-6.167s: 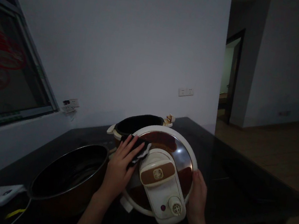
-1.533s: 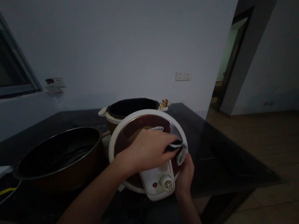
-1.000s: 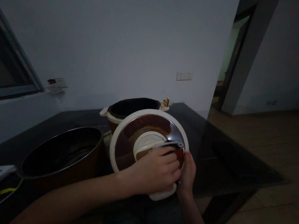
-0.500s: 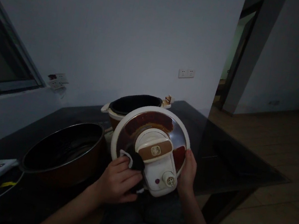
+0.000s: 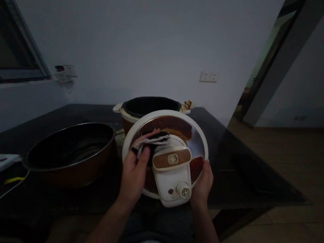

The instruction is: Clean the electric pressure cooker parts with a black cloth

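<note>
The bare left hand (image 5: 136, 166), thumb raised, grips at lower centre; the bare right hand (image 5: 203, 184) curls inward beside it, both forearms angling up from the bottom edge.

Right of the round white-rimmed lid (image 5: 196, 141), a hand could pass — leftward, a deep brown round pot (image 5: 81, 174) blocks; beyond, a black-lined white cooker (image 5: 129, 117).

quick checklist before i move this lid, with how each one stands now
1. Right hand gripping the edge of the cooker lid: ok
2. Cloth held in the left hand: ok
3. Lid face free of brown patches: not ok, though whether they are stains is unclear
4. Brown pot upright on the table: ok
5. Inside of the cooker empty: cannot tell, too dark
</note>
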Motion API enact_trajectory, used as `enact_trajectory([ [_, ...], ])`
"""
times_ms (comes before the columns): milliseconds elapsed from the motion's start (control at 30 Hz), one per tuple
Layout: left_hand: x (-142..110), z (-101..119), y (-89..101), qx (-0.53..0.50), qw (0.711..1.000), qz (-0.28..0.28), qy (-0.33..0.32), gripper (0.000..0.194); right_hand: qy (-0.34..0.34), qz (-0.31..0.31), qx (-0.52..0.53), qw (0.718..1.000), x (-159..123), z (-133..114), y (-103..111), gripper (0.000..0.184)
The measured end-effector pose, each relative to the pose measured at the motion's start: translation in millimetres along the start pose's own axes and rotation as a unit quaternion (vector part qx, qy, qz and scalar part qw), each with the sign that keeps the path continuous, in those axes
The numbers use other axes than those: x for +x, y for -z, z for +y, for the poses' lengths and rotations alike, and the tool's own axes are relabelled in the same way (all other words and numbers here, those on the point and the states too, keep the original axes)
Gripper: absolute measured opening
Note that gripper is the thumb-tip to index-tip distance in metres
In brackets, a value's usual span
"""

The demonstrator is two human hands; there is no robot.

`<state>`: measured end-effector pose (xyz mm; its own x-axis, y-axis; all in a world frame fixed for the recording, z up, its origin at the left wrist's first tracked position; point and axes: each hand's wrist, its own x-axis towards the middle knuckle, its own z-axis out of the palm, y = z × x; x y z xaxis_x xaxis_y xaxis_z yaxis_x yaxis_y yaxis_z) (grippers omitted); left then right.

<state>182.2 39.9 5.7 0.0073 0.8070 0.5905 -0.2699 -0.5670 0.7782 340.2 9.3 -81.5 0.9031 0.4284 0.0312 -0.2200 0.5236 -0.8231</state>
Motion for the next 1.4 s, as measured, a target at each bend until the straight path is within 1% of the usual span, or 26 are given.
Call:
enact_trajectory([
  [67, -14, -1, 0.0, 0.038, 0.998, -0.056, -0.014, 0.030, -0.002, 0.004, -0.003, 1.000, 0, 1, 0, 0.045],
  [100, -21, -1, 1.9, 0.054, 0.996, -0.068, -0.022, 0.029, -0.002, 0.005, -0.005, 1.000, 0, 2, 0, 0.045],
  [133, -28, -2, 4.6, 0.066, 0.995, -0.070, -0.033, 0.029, -0.001, 0.006, -0.007, 1.000, 0, 2, 0, 0.046],
  [200, -43, -6, 11.0, 0.081, 0.994, -0.053, -0.048, 0.030, 0.000, 0.006, -0.010, 1.000, 0, 3, 0, 0.048],
  [267, -60, -16, 17.0, 0.085, 0.995, -0.026, -0.035, 0.031, -0.001, 0.001, -0.014, 1.000, 1, 3, 1, 0.049],
  [333, -77, -28, 20.9, 0.073, 0.997, 0.012, 0.009, 0.033, 0.000, -0.003, -0.020, 1.000, 1, 4, 1, 0.049],
  [400, -88, -36, 21.2, 0.046, 0.996, 0.053, 0.055, 0.036, 0.004, -0.004, -0.024, 1.000, 2, 5, 2, 0.048],
  [433, -90, -38, 19.7, 0.031, 0.995, 0.065, 0.068, 0.037, 0.005, -0.004, -0.025, 1.000, 3, 5, 2, 0.048],
  [500, -82, -35, 13.9, 0.002, 0.996, 0.064, 0.068, 0.039, 0.004, -0.007, -0.026, 1.000, 3, 6, 3, 0.049],
  [667, -35, -16, -6.0, -0.071, 0.997, 0.023, 0.021, 0.036, 0.001, -0.005, -0.028, 1.000, 3, 7, 3, 0.053],
  [733, -25, -12, -10.6, -0.088, 0.996, 0.010, 0.004, 0.034, 0.000, -0.005, -0.028, 1.000, 2, 7, 3, 0.053],
  [800, -25, -11, -11.8, -0.066, 0.998, -0.002, -0.024, 0.034, -0.002, -0.007, -0.028, 1.000, 2, 6, 3, 0.053],
  [867, -36, -14, -10.3, -0.013, 0.999, -0.006, -0.051, 0.039, 0.003, -0.003, -0.029, 1.000, 1, 6, 2, 0.050],
  [900, -43, -17, -8.9, 0.008, 0.999, -0.002, -0.054, 0.042, 0.006, 0.000, -0.030, 1.000, 1, 5, 2, 0.049],
  [967, -63, -25, -5.2, 0.023, 0.999, 0.025, -0.026, 0.046, 0.011, 0.006, -0.032, 0.999, 1, 4, 2, 0.048],
  [1067, -94, -42, 1.1, 0.022, 0.992, 0.098, 0.081, 0.046, 0.011, 0.011, -0.035, 0.999, 1, 4, 1, 0.049],
  [1100, -104, -46, 3.2, 0.016, 0.988, 0.100, 0.120, 0.047, 0.010, 0.013, -0.036, 0.999, 2, 4, 1, 0.049],
  [1167, -120, -51, 6.7, -0.002, 0.979, 0.069, 0.190, 0.048, 0.008, 0.009, -0.033, 0.999, 2, 5, 2, 0.048],
  [1200, -126, -52, 8.1, -0.010, 0.976, 0.040, 0.215, 0.047, 0.006, 0.003, -0.031, 1.000, 2, 5, 2, 0.047],
  [1233, -130, -51, 9.1, -0.018, 0.974, 0.006, 0.225, 0.046, 0.004, -0.002, -0.029, 1.000, 2, 5, 2, 0.047],
  [1267, -133, -48, 10.0, -0.030, 0.974, -0.033, 0.221, 0.045, 0.002, -0.008, -0.027, 1.000, 1, 6, 2, 0.046],
  [1333, -132, -41, 12.1, -0.067, 0.976, -0.100, 0.182, 0.044, 0.003, -0.012, -0.027, 1.000, 1, 6, 2, 0.047],
  [1367, -130, -37, 13.8, -0.088, 0.976, -0.118, 0.158, 0.043, 0.005, -0.012, -0.027, 1.000, 1, 5, 2, 0.047],
  [1400, -127, -33, 16.1, -0.103, 0.977, -0.124, 0.137, 0.041, 0.007, -0.011, -0.028, 1.000, 1, 5, 2, 0.047],
])
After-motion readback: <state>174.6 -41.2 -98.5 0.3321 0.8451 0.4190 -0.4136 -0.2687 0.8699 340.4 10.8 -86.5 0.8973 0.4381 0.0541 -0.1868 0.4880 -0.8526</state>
